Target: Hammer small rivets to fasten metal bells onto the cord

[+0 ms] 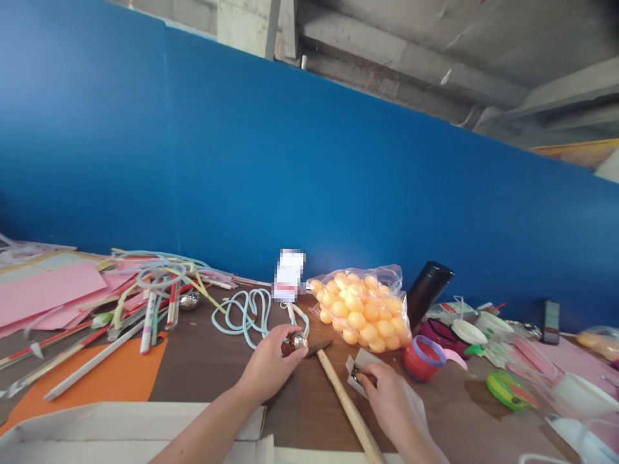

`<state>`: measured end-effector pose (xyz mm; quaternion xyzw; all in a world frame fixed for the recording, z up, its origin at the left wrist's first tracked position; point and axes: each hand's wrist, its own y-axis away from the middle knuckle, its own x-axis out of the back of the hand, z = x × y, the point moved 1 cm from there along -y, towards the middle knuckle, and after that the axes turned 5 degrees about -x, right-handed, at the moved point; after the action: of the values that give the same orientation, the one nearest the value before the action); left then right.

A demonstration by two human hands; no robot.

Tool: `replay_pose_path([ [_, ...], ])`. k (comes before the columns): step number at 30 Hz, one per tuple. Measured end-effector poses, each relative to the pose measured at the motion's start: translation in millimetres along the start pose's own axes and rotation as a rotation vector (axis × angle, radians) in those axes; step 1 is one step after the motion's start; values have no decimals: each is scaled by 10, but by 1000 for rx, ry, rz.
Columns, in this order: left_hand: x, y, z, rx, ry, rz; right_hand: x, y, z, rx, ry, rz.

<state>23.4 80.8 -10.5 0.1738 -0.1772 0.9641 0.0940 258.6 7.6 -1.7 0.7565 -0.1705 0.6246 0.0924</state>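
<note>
My left hand [271, 361] is closed around a shiny silver ball [298, 340] with a dark red part beside it, held above the table. My right hand [394, 403] has its fingertips pinched at a small pale open box [352, 366]. Small dark metal pieces [356, 374] show at those fingertips; I cannot tell their kind. Between my hands lies a hammer [345, 403], its wooden handle pointing toward me and its dark head near my left fingers. A clear bag of orange balls [360, 312] sits just beyond my right hand.
Blue cord [242, 316] with a white badge [289, 274] lies behind my left hand. Sticks and pink paper [72, 287] are heaped at left. A black bottle [428, 290], red cup [423, 357] and green round container [510, 390] stand at right. A cardboard box [145, 412] is in front.
</note>
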Motion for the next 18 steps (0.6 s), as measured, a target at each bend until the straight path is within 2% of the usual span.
replay_pose_path([
  [14,14,11,46,39,2,-18,-34,-17,26,7,26,89],
  [18,13,6,44,38,1,-10,-6,6,19,10,-47,138],
])
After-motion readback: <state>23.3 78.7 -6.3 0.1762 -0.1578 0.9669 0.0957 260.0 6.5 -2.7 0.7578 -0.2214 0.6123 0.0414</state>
